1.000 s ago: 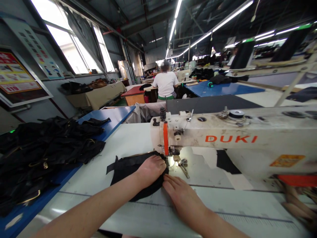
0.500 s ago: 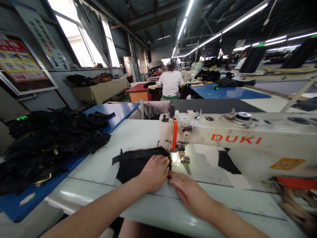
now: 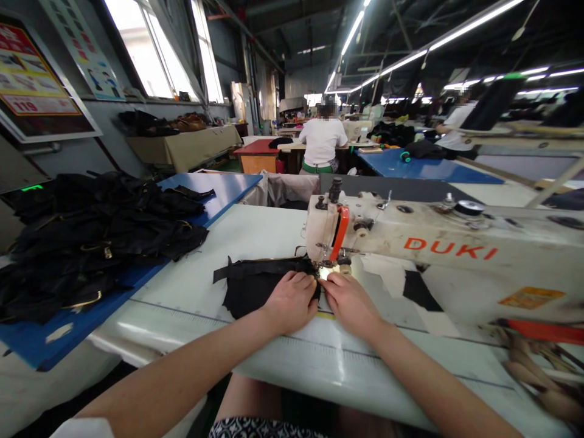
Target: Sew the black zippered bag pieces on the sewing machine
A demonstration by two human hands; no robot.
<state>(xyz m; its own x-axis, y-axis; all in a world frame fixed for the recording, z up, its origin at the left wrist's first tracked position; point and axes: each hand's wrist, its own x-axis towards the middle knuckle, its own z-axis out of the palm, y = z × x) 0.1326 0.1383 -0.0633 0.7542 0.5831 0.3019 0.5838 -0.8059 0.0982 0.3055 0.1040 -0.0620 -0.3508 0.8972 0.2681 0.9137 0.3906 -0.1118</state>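
A black fabric piece (image 3: 253,286) with a metal zipper along its far edge lies flat on the pale sewing table (image 3: 269,228). Its right end reaches under the head of a white sewing machine (image 3: 322,228). My left hand (image 3: 293,302) presses on the fabric's right part, fingers bent and together over it. Close by the needle area, my right hand (image 3: 350,302) has its fingers closed at the fabric's right edge. The fingertips of both hands nearly meet there. The right hand hides part of the machine's lit needle area.
A heap of black zippered pieces (image 3: 100,237) covers much of the blue table (image 3: 150,277) on the left. Black scraps (image 3: 422,291) lie under the machine arm. Large thread cones (image 3: 486,106) stand at right. A person in a white shirt (image 3: 319,143) sits ahead.
My right hand has moved up and away from me, nearer the needle, hiding the small metal attachment beside it. My left hand stays on the fabric. The whole view has shifted slightly.
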